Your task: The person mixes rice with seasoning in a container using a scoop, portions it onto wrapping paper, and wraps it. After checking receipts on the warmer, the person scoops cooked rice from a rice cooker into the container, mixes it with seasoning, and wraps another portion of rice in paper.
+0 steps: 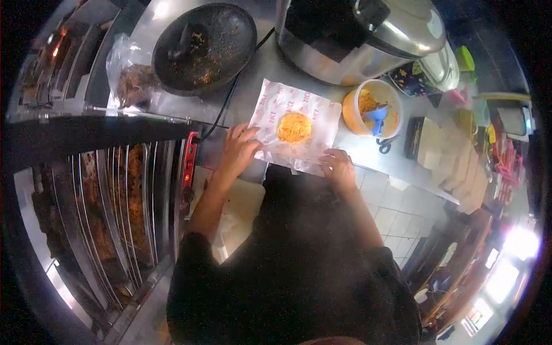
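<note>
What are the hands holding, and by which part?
The paper, by its near corners: left hand at the left one, right hand at the right.

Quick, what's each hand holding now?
Left hand: fingers at the left edge of the paper; grip unclear.
Right hand: holding the paper's near right corner.

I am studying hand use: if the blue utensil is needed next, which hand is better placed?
Probably the right hand, at the side of the paper nearer the tub with the blue utensil; the left hand is farther away.
</note>
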`<state>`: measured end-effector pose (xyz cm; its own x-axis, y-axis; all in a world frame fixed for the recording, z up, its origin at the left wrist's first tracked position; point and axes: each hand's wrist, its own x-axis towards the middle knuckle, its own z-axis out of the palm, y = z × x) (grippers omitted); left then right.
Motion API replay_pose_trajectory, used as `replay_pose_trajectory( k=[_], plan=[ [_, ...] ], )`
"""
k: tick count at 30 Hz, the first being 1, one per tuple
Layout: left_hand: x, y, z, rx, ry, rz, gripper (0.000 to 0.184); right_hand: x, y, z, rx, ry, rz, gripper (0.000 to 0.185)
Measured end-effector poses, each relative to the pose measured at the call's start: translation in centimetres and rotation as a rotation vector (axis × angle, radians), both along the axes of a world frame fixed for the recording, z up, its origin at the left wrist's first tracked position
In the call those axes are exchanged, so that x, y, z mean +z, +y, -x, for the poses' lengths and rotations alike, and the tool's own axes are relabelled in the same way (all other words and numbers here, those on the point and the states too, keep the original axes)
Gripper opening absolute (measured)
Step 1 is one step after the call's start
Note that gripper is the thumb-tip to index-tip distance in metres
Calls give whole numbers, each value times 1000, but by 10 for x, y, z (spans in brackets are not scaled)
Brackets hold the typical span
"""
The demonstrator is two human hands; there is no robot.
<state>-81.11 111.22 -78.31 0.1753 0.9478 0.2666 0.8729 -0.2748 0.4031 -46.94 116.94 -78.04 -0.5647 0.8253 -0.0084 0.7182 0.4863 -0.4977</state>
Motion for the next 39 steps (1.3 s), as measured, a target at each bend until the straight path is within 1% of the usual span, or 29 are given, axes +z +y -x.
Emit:
replay_pose_trajectory(
  k=[2,3,5,6,7,8,9,10,11,12,14,15,16,17,18,19,20,22,23,26,28,29,31,32,33,35,36,38,39],
  plan=[
    [10,-1,4,0,-40,32,16,-2,6,-4,-85,191,-4,20],
    [7,4,5,-9,-30,32,16,-3,10,-5,-95,201,-6,20],
    [-3,17,8,86,-492,93,17,1,23,2,-432,525,486,25],
    [-5,24,8,80,-483,98,17,-2,29,9,-491,641,488,27],
    [-5,32,4,192,-584,209,21,-7,36,13,-497,650,489,27],
    [-5,41,2,306,-683,317,25,-12,44,16,-562,625,526,27],
    [-13,49,2,302,-676,313,25,-15,49,18,-625,599,562,28],
    [-31,56,3,376,-710,370,28,-18,52,21,-666,547,505,27],
    [-35,62,2,450,-743,427,30,-21,52,23,-670,557,502,27],
    [-37,65,3,441,-737,422,30,-24,54,25,-693,564,480,29],
    [-29,64,-2,550,-399,415,34,-21,56,27,-729,578,460,32],
    [-26,58,-9,541,-392,418,34,-20,56,26,-728,496,420,34],
    [-16,54,-18,629,-307,307,36,-17,56,26,-725,415,380,35],
    [-8,54,-27,713,-221,193,39,-16,56,26,-734,422,383,35],
    [-3,58,-35,703,-215,192,39,-14,56,26,-749,462,453,37],
    [2,63,-44,555,-144,41,46,-14,56,26,-762,502,522,40],
    [12,68,-57,408,-75,-106,52,-18,57,25,-770,506,523,40],
    [30,83,-90,185,50,8,61,-25,57,24,-758,430,436,40],
    [22,91,-100,191,52,9,61,-20,55,25,-753,430,439,40],
    [-1,111,-111,95,96,-90,69,-5,42,19,-748,323,339,40],
    [-8,121,-109,100,113,-27,71,-6,24,7,-607,220,243,37],
    [-9,124,-109,89,111,-32,71,-9,18,2,-617,221,236,37],
    [-11,124,-109,47,106,-28,71,-17,10,-3,-632,372,521,33],
    [-13,123,-109,37,111,-28,71,-22,11,-2,-661,550,709,28],
    [-14,124,-110,37,100,-6,71,-26,14,-2,-668,559,708,28],
    [-15,126,-111,26,96,10,71,-6,26,9,-738,1027,920,28],
    [-15,126,-111,22,81,23,71,-14,36,11,-741,1040,914,28],
    [-18,127,-111,13,75,29,71,-34,63,19,-754,777,560,25],
    [-21,126,-110,14,76,7,71,-37,72,22,-753,791,558,25]
  ],
)
